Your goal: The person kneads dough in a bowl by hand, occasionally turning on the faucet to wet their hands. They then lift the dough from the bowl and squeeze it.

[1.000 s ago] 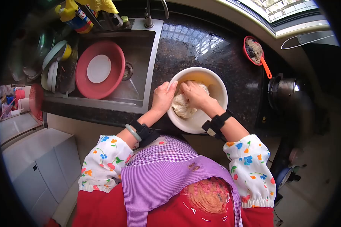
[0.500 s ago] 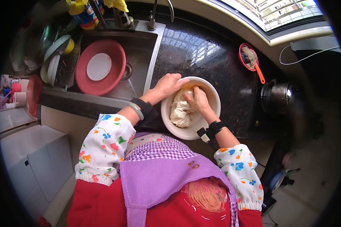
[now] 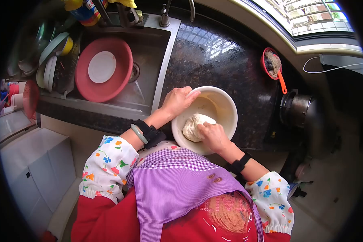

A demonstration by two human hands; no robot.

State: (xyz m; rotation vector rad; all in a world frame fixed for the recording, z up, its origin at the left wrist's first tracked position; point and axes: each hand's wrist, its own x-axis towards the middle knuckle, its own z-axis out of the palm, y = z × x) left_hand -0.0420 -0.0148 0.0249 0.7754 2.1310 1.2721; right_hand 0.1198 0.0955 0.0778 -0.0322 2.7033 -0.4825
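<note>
A white bowl [image 3: 226, 105] stands on the dark counter near its front edge, in front of my body. Inside it a lump of pale dough [image 3: 192, 128] lies towards the near left side. My left hand [image 3: 179, 101] grips the bowl's upper left rim, thumb stretched along the edge. Pressed into the dough's right side, my right hand [image 3: 214, 136] has its fingers curled on it; the fingertips are partly hidden. Bare bowl floor shows above the dough.
Left is a steel sink [image 3: 151, 52] holding a red basin [image 3: 81, 76] with a white plate [image 3: 102, 67]. Dishes stand in a rack [image 3: 64, 80] at far left. A red strainer [image 3: 266, 63] with an orange handle and a metal pot [image 3: 296, 111] are on the right.
My right hand has moved down towards me in the bowl. The dough is now gathered into a more compact lump nearer the front. My left hand stays on the rim.
</note>
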